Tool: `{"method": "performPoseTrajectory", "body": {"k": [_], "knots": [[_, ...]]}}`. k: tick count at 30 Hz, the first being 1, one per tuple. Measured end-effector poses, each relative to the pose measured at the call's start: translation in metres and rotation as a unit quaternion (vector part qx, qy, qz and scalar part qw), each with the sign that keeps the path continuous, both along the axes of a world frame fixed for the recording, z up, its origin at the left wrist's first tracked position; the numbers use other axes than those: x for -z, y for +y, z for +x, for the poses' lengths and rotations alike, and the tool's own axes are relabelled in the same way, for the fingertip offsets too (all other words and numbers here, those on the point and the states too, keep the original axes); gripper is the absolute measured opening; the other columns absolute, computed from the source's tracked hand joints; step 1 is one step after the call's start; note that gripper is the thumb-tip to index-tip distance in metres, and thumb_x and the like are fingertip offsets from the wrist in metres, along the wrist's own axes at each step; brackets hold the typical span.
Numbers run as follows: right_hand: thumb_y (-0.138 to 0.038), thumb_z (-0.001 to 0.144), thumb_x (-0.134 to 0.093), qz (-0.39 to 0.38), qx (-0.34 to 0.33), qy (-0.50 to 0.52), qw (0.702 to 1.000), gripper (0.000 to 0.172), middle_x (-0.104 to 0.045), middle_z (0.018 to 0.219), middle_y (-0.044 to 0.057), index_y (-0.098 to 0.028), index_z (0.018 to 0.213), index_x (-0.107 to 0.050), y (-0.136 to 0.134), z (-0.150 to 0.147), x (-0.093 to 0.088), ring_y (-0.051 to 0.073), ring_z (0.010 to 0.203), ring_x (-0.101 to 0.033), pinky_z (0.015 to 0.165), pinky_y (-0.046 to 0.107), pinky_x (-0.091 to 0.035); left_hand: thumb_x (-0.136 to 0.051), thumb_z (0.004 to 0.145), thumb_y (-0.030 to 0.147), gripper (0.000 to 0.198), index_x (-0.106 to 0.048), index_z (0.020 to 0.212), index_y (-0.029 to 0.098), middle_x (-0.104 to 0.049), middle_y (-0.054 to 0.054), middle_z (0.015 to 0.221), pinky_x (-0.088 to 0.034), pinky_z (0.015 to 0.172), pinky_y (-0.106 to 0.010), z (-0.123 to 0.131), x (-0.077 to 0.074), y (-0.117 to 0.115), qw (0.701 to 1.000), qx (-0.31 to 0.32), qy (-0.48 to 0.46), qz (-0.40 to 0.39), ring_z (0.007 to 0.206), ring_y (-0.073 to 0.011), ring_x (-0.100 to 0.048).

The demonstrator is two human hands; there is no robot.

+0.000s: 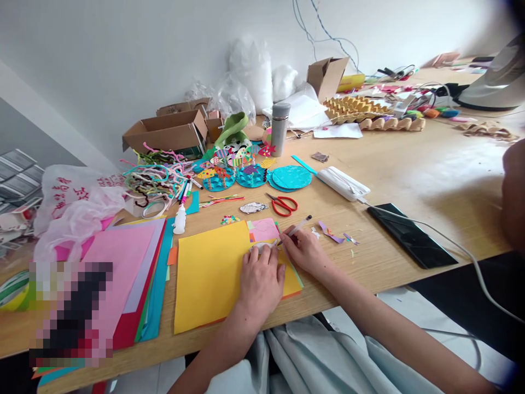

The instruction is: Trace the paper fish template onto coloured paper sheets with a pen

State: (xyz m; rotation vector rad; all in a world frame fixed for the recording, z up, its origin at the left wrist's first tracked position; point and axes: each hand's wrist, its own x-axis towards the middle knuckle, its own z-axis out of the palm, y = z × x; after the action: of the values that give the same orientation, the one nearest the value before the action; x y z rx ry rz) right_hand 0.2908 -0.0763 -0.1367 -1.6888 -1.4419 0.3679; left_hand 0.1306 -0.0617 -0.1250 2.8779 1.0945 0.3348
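Observation:
My left hand (pixel 261 276) lies on a yellow paper sheet (pixel 209 279), fingertips pressing on a small white cut-out (pixel 259 247). The fingers are spread flat. Just to the right, my right hand (pixel 302 249) holds a pen (pixel 301 225), its tip at the edge of the cut-out. A pink paper piece (pixel 263 229) rests on the yellow stack above the fingers. Behind the paper are red-handled scissors (pixel 284 206) and a white fish-shaped cut-out (pixel 253 207). Purple scraps (pixel 330 232) lie beyond the right hand.
Coloured sheets (pixel 123 257) and a glue bottle (pixel 179 220) are at left. Blue discs (pixel 291 178), paper fish, pipe cleaners (pixel 159 178), a grey flask (pixel 280 130) and boxes (pixel 168 131) stand behind. At right lie a power strip (pixel 343 183), a black phone (pixel 412 235) and a cable.

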Motion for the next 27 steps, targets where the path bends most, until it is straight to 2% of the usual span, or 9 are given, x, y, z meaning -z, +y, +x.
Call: {"method": "performPoseTrajectory", "body": {"k": [27], "knots": [[-0.031, 0.09, -0.045, 0.025, 0.003, -0.073, 0.997, 0.023, -0.057, 0.061, 0.001, -0.019, 0.073, -0.054, -0.0056, 0.0009, 0.0061, 0.013, 0.054, -0.052, 0.056, 0.025, -0.039, -0.046, 0.093, 0.033, 0.035, -0.053, 0.124, 0.018, -0.057, -0.009, 0.118, -0.041, 0.091, -0.043, 0.0002, -0.0016, -0.0007, 1.0, -0.001, 0.001, -0.007, 0.108, -0.0265, -0.047]]}}
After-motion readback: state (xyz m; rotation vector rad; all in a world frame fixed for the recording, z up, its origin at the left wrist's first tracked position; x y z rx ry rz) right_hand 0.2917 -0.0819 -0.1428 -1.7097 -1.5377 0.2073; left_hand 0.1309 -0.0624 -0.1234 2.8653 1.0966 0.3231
